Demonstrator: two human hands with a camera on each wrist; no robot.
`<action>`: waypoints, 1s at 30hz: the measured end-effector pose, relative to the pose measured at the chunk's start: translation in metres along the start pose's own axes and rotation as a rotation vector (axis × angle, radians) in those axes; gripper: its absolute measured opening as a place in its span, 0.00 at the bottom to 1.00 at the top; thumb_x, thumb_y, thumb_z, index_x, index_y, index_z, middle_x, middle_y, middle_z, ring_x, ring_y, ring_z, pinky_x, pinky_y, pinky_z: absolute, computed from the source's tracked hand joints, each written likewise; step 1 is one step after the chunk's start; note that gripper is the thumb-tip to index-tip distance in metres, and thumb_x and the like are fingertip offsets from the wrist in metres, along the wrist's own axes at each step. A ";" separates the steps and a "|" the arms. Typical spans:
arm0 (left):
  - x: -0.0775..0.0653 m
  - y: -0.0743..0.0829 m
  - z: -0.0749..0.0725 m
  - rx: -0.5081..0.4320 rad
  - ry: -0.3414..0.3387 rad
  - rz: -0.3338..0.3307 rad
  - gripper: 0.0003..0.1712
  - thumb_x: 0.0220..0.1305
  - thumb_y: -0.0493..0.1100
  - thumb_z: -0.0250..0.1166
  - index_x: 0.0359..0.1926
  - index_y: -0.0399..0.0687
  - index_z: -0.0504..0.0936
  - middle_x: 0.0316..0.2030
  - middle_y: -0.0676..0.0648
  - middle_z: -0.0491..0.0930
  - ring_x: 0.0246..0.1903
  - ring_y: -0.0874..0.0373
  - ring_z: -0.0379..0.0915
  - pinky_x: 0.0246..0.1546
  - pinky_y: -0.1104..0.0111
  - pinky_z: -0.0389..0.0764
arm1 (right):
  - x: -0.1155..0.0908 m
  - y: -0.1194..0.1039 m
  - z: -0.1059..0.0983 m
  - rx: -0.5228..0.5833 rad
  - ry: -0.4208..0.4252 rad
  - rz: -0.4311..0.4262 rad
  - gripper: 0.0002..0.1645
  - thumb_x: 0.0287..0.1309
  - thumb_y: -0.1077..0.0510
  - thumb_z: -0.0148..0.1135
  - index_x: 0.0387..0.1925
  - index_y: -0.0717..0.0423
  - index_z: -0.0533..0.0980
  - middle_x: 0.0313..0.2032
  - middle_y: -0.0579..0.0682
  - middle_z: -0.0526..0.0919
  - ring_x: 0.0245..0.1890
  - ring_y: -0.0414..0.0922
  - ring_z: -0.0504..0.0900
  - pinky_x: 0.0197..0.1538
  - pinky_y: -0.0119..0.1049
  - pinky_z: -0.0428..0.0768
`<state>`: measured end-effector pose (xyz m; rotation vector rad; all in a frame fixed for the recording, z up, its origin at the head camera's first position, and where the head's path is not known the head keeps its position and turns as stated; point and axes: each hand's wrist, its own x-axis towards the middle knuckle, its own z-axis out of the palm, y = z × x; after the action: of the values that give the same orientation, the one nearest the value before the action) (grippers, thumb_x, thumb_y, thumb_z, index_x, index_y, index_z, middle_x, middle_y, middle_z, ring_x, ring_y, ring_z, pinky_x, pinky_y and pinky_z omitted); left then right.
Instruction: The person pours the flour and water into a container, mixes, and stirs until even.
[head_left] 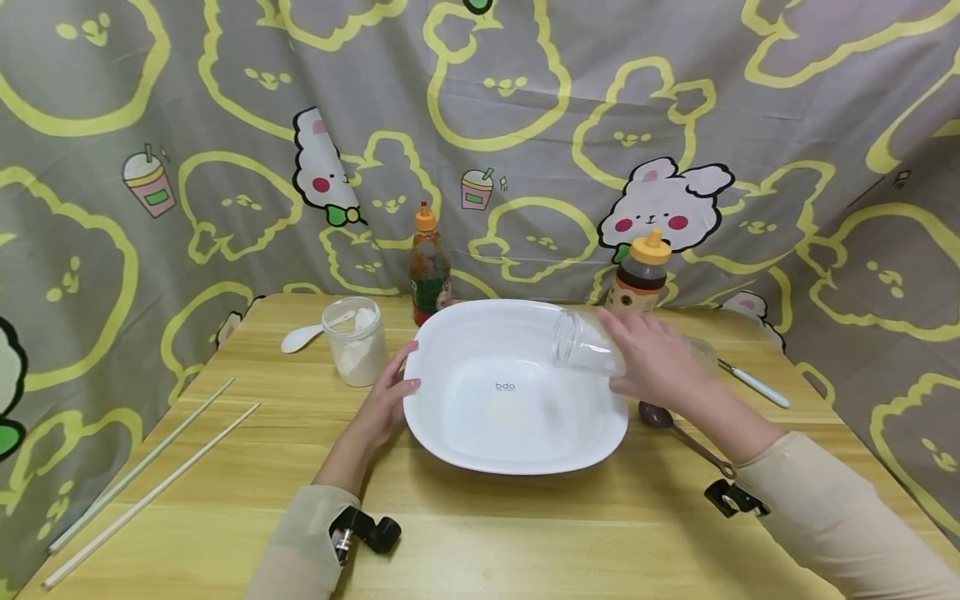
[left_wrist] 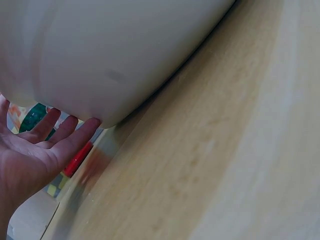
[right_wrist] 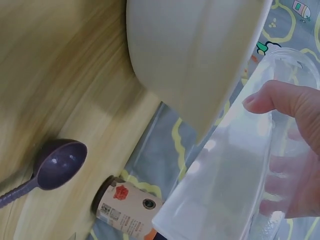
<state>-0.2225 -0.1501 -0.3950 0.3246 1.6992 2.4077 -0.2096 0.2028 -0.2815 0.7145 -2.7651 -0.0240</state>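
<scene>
A white oval basin stands mid-table, with a faint pale patch on its floor below the "bdo" print. My left hand holds its left rim; in the left wrist view, several fingers touch the outer wall from outside. In my right hand is a clear jar, gripped round its side and tipped over the basin's right side, mouth leftward. The right wrist view shows the thumb on one side of the jar and the other fingers behind it. Whether any liquid is in it I cannot tell.
A jar of white powder and white spoon stand left of the basin. Behind are a sauce bottle and yellow-capped bottle. A dark ladle and pale-handled tool lie right; two long sticks lie left.
</scene>
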 end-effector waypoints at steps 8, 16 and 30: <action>0.001 -0.002 0.000 -0.004 -0.005 0.003 0.37 0.54 0.33 0.50 0.64 0.52 0.50 0.61 0.40 0.50 0.55 0.37 0.50 0.44 0.56 0.68 | 0.002 -0.003 0.003 -0.015 -0.019 0.007 0.56 0.26 0.53 0.72 0.60 0.57 0.55 0.46 0.63 0.67 0.43 0.61 0.66 0.43 0.59 0.63; 0.000 0.000 -0.001 0.011 0.006 -0.003 0.37 0.54 0.34 0.51 0.64 0.53 0.50 0.61 0.41 0.49 0.55 0.39 0.50 0.44 0.56 0.68 | 0.004 -0.004 0.003 -0.021 -0.013 -0.009 0.56 0.25 0.52 0.73 0.60 0.57 0.56 0.44 0.64 0.68 0.42 0.61 0.67 0.42 0.59 0.64; 0.000 0.000 0.001 0.014 0.010 -0.007 0.37 0.54 0.34 0.50 0.65 0.54 0.49 0.61 0.41 0.49 0.55 0.40 0.52 0.44 0.56 0.68 | 0.006 -0.004 0.000 -0.034 0.005 -0.016 0.55 0.23 0.52 0.73 0.59 0.55 0.57 0.43 0.61 0.69 0.41 0.60 0.68 0.41 0.57 0.65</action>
<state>-0.2219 -0.1497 -0.3944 0.3078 1.7193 2.3975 -0.2132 0.1965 -0.2801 0.7276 -2.7476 -0.0727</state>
